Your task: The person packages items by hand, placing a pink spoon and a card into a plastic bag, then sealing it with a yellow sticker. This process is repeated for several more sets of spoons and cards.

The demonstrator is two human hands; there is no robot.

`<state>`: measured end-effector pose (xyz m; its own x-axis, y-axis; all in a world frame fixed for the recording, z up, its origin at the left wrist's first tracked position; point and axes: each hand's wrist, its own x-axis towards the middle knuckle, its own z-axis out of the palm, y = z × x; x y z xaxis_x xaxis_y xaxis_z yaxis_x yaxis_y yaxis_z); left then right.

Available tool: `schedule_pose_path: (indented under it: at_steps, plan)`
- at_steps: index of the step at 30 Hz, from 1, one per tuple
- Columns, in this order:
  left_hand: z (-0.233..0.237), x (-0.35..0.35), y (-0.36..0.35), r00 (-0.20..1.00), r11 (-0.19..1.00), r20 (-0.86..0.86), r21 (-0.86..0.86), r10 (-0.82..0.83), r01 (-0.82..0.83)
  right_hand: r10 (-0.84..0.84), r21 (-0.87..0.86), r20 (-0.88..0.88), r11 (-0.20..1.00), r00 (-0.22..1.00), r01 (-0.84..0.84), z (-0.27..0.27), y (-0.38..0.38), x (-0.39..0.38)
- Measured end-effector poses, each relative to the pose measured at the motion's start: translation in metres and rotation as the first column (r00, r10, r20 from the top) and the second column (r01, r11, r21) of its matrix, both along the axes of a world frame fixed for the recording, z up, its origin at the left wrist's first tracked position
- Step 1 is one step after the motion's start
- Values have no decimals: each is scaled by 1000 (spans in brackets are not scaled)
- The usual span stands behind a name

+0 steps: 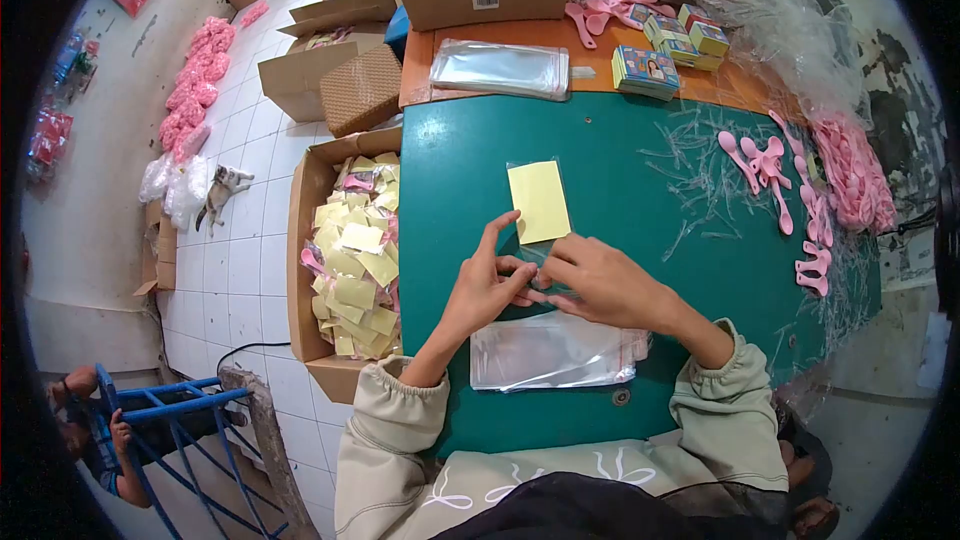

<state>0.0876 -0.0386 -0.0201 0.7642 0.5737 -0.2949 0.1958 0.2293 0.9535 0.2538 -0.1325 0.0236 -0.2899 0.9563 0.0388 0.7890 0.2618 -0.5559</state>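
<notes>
A clear plastic bag [537, 252] with a yellow card [540, 202] inside lies in front of me on the green table. My left hand [485, 285] pinches the bag's near end between thumb and fingers, its index finger stretched along the card's left edge. From the other side, my right hand [605, 280] has its fingers closed on the same end, close to the left fingertips. The bag's opening is partly hidden by my fingers. Just below both hands rests a stack of clear plastic bags [545, 355].
Left of the table [450, 160] stands a cardboard box [298, 240] full of packed yellow cards. Pink spoons [770, 165] and clear plastic strips [690, 170] lie to the right. Small card boxes [645, 73] and more bags [500, 68] sit behind. A cat [222, 195] is on the floor.
</notes>
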Motion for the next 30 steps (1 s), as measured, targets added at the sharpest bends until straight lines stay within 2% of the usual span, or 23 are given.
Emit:
schedule_pose_path:
  at_steps: [10, 13, 16, 19, 21, 22, 24, 25, 26, 27, 29, 30]
  plan:
    - [-3, 0, -1, 1000, 998, 6, 67, 3, -4, 68, -3, -4, 998, 998, -68, -11, 3, -5]
    - [-3, 0, -1, 1000, 997, -8, 75, -18, 19, 126, 16, 77, 992, 989, -127, -15, 2, -3]
    - [-4, 0, -1, 1000, 1000, 3, 14, -16, 16, 221, 18, -66, 975, 973, -220, -6, -1, 14]
    - [-5, -1, 0, 1000, 1000, 21, -20, -20, 20, 70, -195, -405, 967, 912, -161, 24, -5, 59]
    - [-5, -2, 0, 999, 999, 35, -29, -20, 21, -14, -191, -493, 977, 870, -93, 33, -11, 117]
    - [-6, -2, 0, 999, 999, 45, -37, -16, 18, -202, -294, -607, 956, 768, 19, 34, -19, 151]
    - [-11, -2, 0, 998, 998, 62, -48, -30, 33, -535, -381, -456, 840, 712, 387, 42, -20, 206]
    - [-15, -3, 1, 997, 998, 67, -49, -42, 46, -580, -249, -242, 812, 778, 528, 39, -29, 220]
    - [-17, -3, 3, 996, 997, 74, -49, -51, 54, -625, -82, -19, 779, 780, 622, 30, -38, 233]
    - [-17, -5, 3, 995, 995, 75, -79, -58, 64, -672, 95, 193, 738, 715, 668, 14, -50, 241]
    - [-17, -4, 6, 994, 989, 93, -132, -57, 69, -739, 464, 524, 665, 424, 585, -3, -63, 248]
    - [-16, -5, 5, 992, 982, 121, -177, -36, 57, -672, 362, 347, 740, 654, 567, 8, -55, 205]
